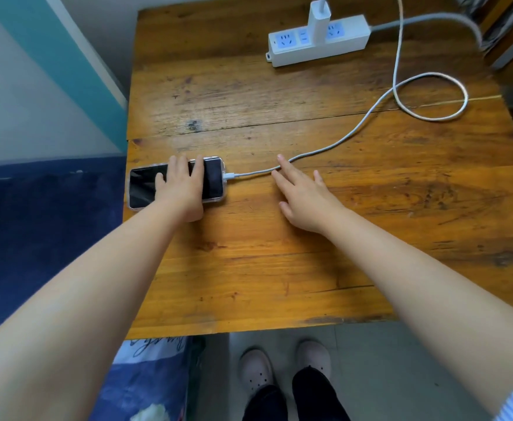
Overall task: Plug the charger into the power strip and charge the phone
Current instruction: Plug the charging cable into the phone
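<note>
A black phone [214, 180] in a clear case lies flat near the left edge of the wooden table [279, 253], screen dark. My left hand [182, 189] rests over its middle, fingers wrapped across it. A white cable [340, 141] is plugged into the phone's right end, loops at the right and runs up to a white charger [318, 22]. The charger stands plugged into a white power strip [319, 41] at the far side. My right hand [303, 199] hovers open just right of the phone, fingertips touching or just over the cable.
The power strip's grey cord [431, 19] leads off to the upper right. A dark blue bed cover [45, 226] lies left of the table. A printed bag [148, 381] sits under the table's front left corner, and my feet in pale shoes [285, 366] stand below.
</note>
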Demonstrator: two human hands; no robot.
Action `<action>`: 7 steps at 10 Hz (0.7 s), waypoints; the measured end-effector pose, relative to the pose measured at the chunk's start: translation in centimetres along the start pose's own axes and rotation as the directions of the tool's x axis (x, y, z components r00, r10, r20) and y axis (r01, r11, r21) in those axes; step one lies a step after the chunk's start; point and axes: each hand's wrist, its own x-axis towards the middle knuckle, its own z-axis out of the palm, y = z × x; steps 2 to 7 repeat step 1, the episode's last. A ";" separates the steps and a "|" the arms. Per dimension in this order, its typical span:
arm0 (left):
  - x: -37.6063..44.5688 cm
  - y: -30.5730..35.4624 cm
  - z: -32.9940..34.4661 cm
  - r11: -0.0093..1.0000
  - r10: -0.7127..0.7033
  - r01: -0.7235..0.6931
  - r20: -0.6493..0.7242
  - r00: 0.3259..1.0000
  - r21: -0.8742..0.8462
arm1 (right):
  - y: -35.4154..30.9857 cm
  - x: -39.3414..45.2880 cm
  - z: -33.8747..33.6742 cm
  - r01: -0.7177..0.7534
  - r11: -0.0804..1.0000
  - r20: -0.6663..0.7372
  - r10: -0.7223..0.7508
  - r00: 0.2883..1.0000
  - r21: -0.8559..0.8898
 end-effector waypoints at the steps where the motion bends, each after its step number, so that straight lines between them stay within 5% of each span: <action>1: -1.2 2.8 0.7 0.983 0.155 -0.170 -0.187 0.970 -0.064 | 2.4 -2.0 0.4 -0.004 1.000 -0.056 0.004 0.998 -0.003; 7: -1.2 2.8 0.7 0.983 0.155 -0.170 -0.187 0.970 -0.064 | 2.4 -2.0 0.4 -0.004 1.000 -0.056 0.004 0.998 -0.003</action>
